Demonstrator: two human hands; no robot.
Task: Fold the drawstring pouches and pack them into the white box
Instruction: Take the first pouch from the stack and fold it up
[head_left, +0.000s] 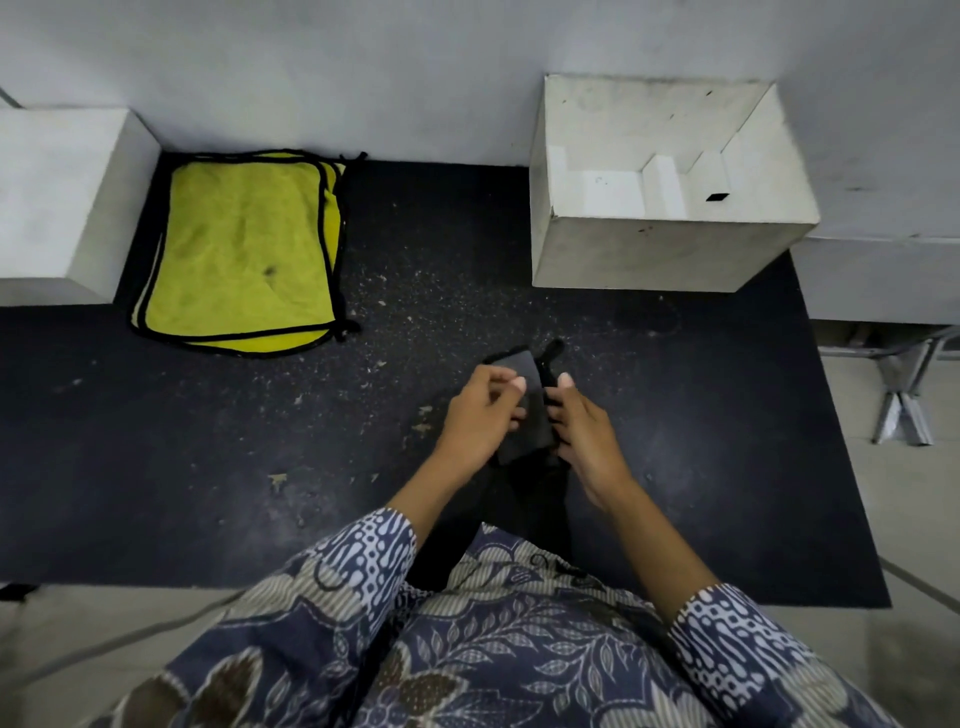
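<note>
Black fabric, a small drawstring pouch folded into a narrow flat packet, sits between both hands above the dark speckled worktop, near the middle of the view. On the left side, the left hand has its grip closed on the pouch's left edge, thumb laid across the top face and the other fingers curled under it. Against the opposite edge, the right hand has its grip closed as well, thumb pointing up beside the top corner and fingertips pressed to the side of the fabric. A dark cord end pokes up from the pouch's far end, just past the thumbs. Far and to the right stands the white box, open at the top, with white folded card pieces inside it and no pouch visible in it; it is well apart from the hands. Far to the left lies a stack of yellow-green pouches edged with black cord, flat on the worktop, just beside a closed white block at the left edge. Patterned blue and white sleeves cover both forearms.
</note>
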